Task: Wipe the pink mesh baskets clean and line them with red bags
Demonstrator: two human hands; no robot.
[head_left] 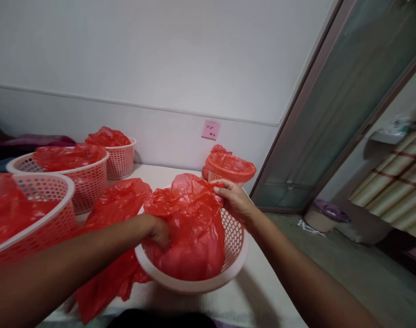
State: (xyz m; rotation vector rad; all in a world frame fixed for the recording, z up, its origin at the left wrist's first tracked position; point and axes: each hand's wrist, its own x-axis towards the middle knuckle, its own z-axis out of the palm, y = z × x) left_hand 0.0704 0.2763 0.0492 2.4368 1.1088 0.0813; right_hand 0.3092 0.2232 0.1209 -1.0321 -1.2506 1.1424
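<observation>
A red plastic bag [194,228] lies bunched inside a white perforated plastic basket [190,287] in front of me. My right hand [233,198] pinches the bag's upper edge between thumb and fingers, over the basket's far right rim. Reaching in from the left, my left hand [159,233] is down inside the bag's opening. Its fingers point downward and their tips are hidden, so I cannot tell whether they grip the film. More red plastic bags [122,205] lie loose beside the basket, partly under my left forearm.
Left of me stand a near basket [69,191], a middle basket [91,182] and a far basket [120,159], each with red plastic. A red-lined basket [231,168] stands by the wall under a pink note [211,130]. A lidded bin [326,216] is on the floor at right.
</observation>
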